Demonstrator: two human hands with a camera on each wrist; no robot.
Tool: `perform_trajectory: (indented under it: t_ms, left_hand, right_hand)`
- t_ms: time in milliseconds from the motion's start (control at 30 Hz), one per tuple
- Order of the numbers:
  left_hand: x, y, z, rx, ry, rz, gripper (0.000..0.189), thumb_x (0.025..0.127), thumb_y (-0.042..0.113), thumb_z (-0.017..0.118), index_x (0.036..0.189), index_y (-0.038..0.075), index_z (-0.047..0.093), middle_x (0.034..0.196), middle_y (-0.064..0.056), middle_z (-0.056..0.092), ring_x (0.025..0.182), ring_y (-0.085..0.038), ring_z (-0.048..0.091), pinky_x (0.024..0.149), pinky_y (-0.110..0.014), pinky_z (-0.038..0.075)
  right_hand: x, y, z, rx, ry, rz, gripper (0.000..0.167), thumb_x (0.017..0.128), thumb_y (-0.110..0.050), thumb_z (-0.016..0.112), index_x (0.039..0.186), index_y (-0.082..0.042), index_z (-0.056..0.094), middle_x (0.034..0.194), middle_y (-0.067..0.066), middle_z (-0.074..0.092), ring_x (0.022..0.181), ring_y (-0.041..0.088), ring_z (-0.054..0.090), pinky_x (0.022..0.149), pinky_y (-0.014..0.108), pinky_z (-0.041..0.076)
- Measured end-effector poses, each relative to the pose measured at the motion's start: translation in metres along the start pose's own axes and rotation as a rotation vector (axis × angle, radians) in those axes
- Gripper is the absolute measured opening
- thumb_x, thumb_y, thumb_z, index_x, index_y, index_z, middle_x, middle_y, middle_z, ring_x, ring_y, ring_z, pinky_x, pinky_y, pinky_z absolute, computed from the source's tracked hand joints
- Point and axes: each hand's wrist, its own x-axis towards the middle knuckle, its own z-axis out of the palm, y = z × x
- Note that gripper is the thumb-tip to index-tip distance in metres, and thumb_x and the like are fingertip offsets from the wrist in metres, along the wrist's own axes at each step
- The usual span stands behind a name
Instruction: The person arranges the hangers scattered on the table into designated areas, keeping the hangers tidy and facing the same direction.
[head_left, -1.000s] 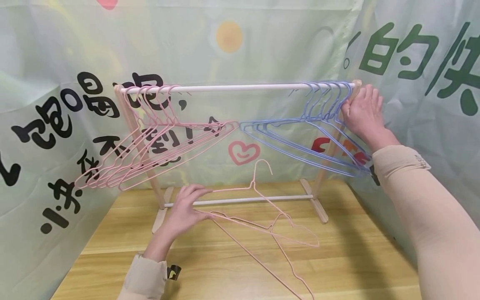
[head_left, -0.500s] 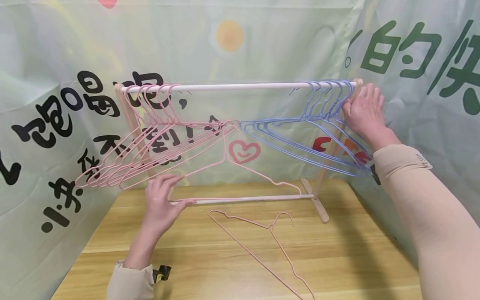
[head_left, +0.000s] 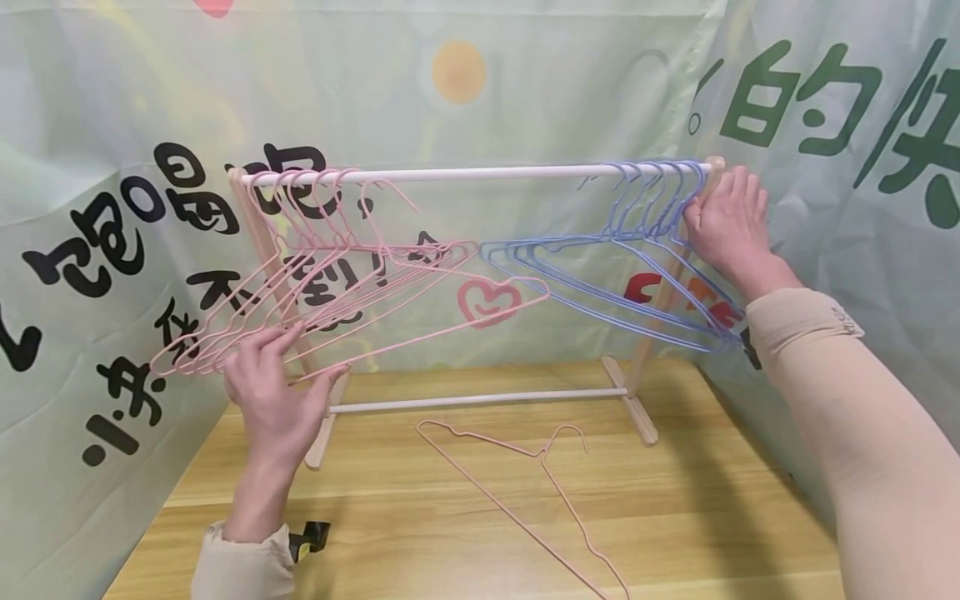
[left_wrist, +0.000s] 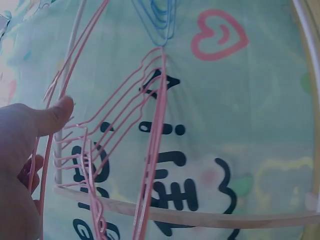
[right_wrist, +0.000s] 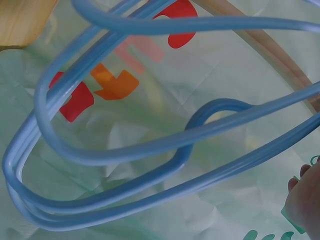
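My left hand [head_left: 277, 392] holds a pink wire hanger [head_left: 442, 331] by one end, thumb below and fingers above. The hanger is raised and tilted, its hook just below and in front of the white rail [head_left: 480, 174]. In the left wrist view, the thumb [left_wrist: 55, 117] lies across the pink wires. Several pink hangers [head_left: 345, 245] hang at the rail's left end, just behind the held one. My right hand [head_left: 727, 221] grips the rack's upper right corner beside several blue hangers [head_left: 613, 237]. Another pink hanger [head_left: 542, 454] lies on the table.
The rack stands on wooden feet [head_left: 639, 421] with a white lower bar [head_left: 480, 400] near the back of the wooden table [head_left: 360, 517]. Printed cloth [head_left: 555, 83] closes off the back and both sides. Blue wire loops [right_wrist: 100, 157] fill much of the right wrist view.
My left hand has moved left and up, lifting the pink hanger from low over the table until its hook is near the rail. The right hand stays on the rack corner.
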Motion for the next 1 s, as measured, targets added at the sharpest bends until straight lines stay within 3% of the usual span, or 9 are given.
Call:
perform_trajectory:
  t_ms: [167, 367, 733, 1000]
  left_hand:
    - [0.01, 0.001, 0.0, 0.085, 0.096, 0.014, 0.073, 0.067, 0.018, 0.097, 0.129, -0.003, 0.065, 0.121, -0.028, 0.057, 0.106, -0.049, 0.041, 0.1, -0.035, 0.016]
    - [0.019, 0.002, 0.007, 0.17, 0.175, 0.012, 0.067, 0.067, 0.012, 0.096, 0.127, 0.001, 0.067, 0.121, -0.023, 0.058, 0.102, -0.047, 0.04, 0.094, -0.05, 0.022]
    - [0.025, 0.002, 0.018, 0.219, 0.157, -0.009, 0.065, 0.073, 0.012, 0.093, 0.131, 0.004, 0.066, 0.122, -0.021, 0.057, 0.107, -0.045, 0.042, 0.089, -0.052, 0.024]
    - [0.024, 0.001, 0.026, 0.251, 0.136, -0.007, 0.063, 0.077, 0.01, 0.091, 0.133, 0.003, 0.064, 0.123, -0.022, 0.058, 0.109, -0.045, 0.044, 0.093, -0.057, 0.03]
  right_hand:
    - [0.0, 0.0, 0.0, -0.001, 0.004, -0.003, 0.035, 0.101, -0.021, 0.035, 0.116, 0.011, 0.033, 0.101, 0.024, 0.026, 0.099, 0.045, 0.026, 0.089, 0.058, 0.023]
    - [-0.001, 0.0, -0.001, -0.003, 0.004, -0.004, 0.035, 0.101, -0.021, 0.035, 0.116, 0.011, 0.033, 0.101, 0.024, 0.027, 0.099, 0.045, 0.027, 0.089, 0.058, 0.023]
    - [-0.001, 0.001, 0.001, -0.001, 0.011, -0.012, 0.034, 0.101, -0.022, 0.035, 0.11, 0.011, 0.035, 0.103, 0.025, 0.028, 0.099, 0.045, 0.027, 0.088, 0.058, 0.024]
    - [0.0, 0.001, 0.001, -0.007, 0.012, -0.009, 0.034, 0.101, -0.022, 0.035, 0.11, 0.011, 0.034, 0.101, 0.024, 0.027, 0.098, 0.045, 0.027, 0.088, 0.058, 0.024]
